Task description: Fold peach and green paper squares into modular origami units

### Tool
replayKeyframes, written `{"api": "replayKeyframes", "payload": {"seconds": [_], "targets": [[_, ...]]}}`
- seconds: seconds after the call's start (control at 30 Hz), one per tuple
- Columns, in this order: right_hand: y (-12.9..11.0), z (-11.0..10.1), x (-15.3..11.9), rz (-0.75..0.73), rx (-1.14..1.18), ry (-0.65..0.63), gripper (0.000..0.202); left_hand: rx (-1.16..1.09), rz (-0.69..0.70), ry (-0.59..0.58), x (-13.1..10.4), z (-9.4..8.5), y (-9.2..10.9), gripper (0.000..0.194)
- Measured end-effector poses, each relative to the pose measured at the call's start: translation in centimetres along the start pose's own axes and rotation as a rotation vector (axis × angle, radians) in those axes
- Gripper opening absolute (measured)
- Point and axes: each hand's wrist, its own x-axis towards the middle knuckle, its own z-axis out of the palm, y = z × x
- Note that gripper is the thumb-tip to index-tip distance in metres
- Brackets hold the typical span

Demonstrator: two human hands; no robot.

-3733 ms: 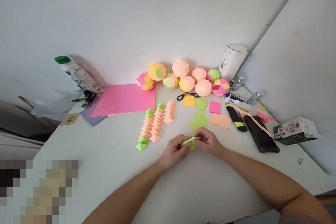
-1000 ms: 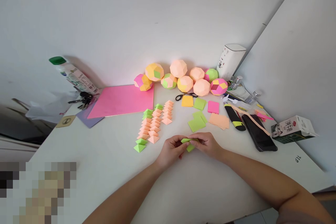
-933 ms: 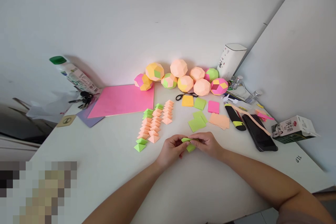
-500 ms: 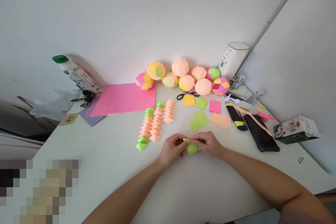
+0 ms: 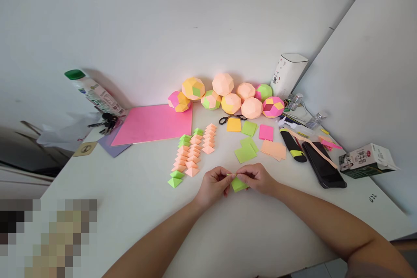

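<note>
Between both hands is a small green paper sheet [image 5: 239, 184], its upper edge pinched and bent over. My left hand [image 5: 215, 184] closes thumb and fingers on its left side. On the right side, my right hand [image 5: 257, 178] pinches the same edge, thumb close to the other thumb. Beyond the hands lie loose green sheets [image 5: 246, 152] and a fanned stack of peach sheets [image 5: 273, 150]. To the left stand rows of folded peach paper pieces [image 5: 193, 152], with folded green pieces [image 5: 175, 181] at the near end.
Several paper balls [image 5: 223, 84] line the wall, with scissors [image 5: 223, 120] before them. A pink board [image 5: 153, 124] lies back left. On the right are a cutter [image 5: 293, 145], a black phone [image 5: 322, 167] and a milk carton [image 5: 368, 160]. A green-capped bottle [image 5: 97, 93] leans at left.
The upper flap of the green sheet is pressed down a little further between my fingers. Both hands stay in nearly the same place.
</note>
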Motion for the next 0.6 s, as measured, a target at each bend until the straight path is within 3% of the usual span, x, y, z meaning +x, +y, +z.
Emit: {"api": "replayKeyframes", "payload": {"seconds": [0.6], "targets": [[0.29, -0.03, -0.04, -0.007, -0.047, -0.038, 0.024, -0.002, 0.021, -0.013, 0.00, 0.03, -0.18, 0.030]]}}
